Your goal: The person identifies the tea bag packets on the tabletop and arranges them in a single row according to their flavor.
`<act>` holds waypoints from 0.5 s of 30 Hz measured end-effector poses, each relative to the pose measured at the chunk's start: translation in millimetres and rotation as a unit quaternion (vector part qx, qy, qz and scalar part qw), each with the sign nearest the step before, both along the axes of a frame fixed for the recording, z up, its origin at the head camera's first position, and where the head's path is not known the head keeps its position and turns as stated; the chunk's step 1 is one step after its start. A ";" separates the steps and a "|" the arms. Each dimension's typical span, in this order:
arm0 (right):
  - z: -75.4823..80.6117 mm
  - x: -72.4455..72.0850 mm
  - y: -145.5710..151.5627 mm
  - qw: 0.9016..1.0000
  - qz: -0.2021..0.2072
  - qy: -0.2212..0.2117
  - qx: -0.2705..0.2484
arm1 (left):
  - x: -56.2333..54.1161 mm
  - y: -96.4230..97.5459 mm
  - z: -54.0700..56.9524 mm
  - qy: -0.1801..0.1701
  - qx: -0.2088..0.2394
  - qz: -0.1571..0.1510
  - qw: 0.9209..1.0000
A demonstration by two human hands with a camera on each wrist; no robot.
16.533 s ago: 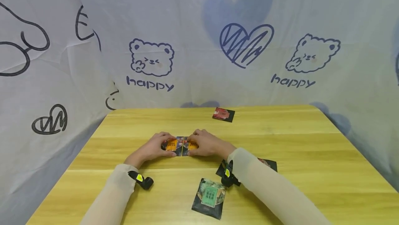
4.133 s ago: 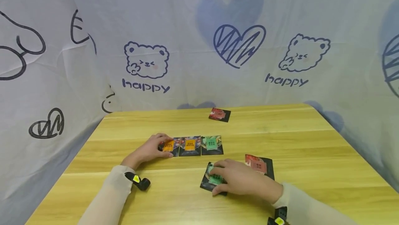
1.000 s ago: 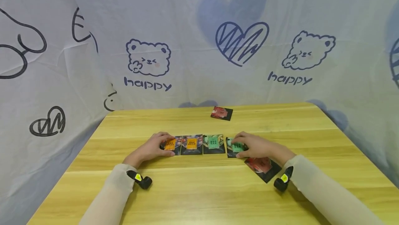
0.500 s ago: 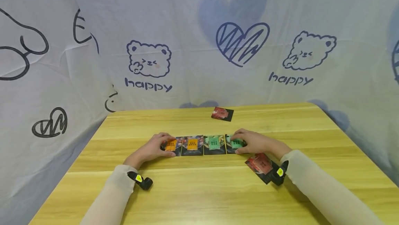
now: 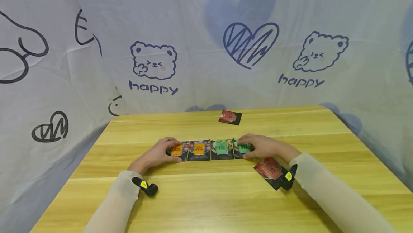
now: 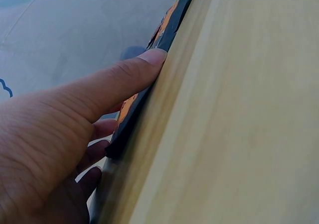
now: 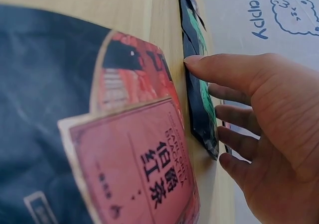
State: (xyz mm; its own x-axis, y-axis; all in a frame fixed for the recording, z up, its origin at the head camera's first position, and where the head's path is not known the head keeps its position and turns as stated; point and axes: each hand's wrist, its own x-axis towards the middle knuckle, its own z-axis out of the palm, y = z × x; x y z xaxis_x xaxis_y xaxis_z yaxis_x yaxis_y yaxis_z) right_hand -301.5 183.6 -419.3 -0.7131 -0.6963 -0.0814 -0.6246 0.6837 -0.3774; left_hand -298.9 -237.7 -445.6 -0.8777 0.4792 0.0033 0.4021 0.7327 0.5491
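Observation:
Four-in-line is avoided here as a number; several flat tea sachets form a row across the table. At its left end my left hand [image 5: 158,152] holds an orange-labelled tea sachet [image 5: 177,150], thumb on the near edge and fingers at the far edge. Beside that lies a second orange-labelled sachet [image 5: 199,150], then a green-labelled sachet [image 5: 222,149]. My right hand [image 5: 262,146] grips the green-labelled tea sachet [image 5: 242,148] at the right end, thumb along its near edge in the right wrist view. Part of each held sachet is hidden under the fingers.
A red-labelled black tea sachet [image 5: 270,171] lies askew below my right wrist, partly covered by the wrist camera [image 5: 289,177]. Another red-labelled sachet [image 5: 230,117] lies near the back edge of the wooden table [image 5: 200,200]. A printed cloth [image 5: 200,46] hangs behind.
The two green-labelled sachets have joined the right of the orange pair. Lately my right hand slid the last one left against its neighbour. My left hand stays at the left end.

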 end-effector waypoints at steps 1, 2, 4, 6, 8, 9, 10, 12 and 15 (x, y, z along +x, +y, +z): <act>0.0 -0.2 0.1 1.000 -0.001 0.000 0.001 | 0.1 0.1 0.2 0.001 0.000 0.000 1.000; -0.2 -0.2 0.3 1.000 -0.001 0.002 0.002 | 0.2 0.2 0.3 0.002 -0.001 0.000 1.000; -0.5 -0.4 0.5 1.000 -0.002 0.005 0.004 | 0.5 0.6 0.5 0.002 -0.001 -0.001 1.000; -0.3 0.3 0.7 1.000 -0.004 0.012 0.004 | 0.8 0.9 0.4 0.004 -0.001 0.000 1.000; 0.0 1.2 1.1 1.000 -0.006 0.020 0.002 | 0.9 1.0 0.1 0.006 -0.004 0.002 1.000; 0.4 1.8 1.4 1.000 -0.009 0.020 -0.001 | 1.1 1.1 0.1 0.006 -0.005 0.003 1.000; 0.3 2.4 1.9 1.000 -0.012 0.023 -0.001 | 1.3 1.1 0.0 0.006 -0.005 0.004 1.000; 0.9 4.3 3.6 0.999 -0.019 0.026 -0.004 | 1.4 1.1 -0.2 0.005 -0.006 0.005 1.000; 2.2 8.6 7.5 0.999 -0.026 0.024 -0.010 | 1.6 1.4 -0.1 0.004 -0.006 0.005 1.000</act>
State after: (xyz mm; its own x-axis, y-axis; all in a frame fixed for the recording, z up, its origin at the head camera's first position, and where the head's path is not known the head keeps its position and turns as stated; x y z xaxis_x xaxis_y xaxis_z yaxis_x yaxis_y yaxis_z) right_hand -292.9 191.2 -417.1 -0.7512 -0.6592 -0.0336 -0.6057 0.7087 -0.3618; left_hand -297.3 -236.2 -445.7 -0.8828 0.4697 0.0038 0.3979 0.7435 0.5375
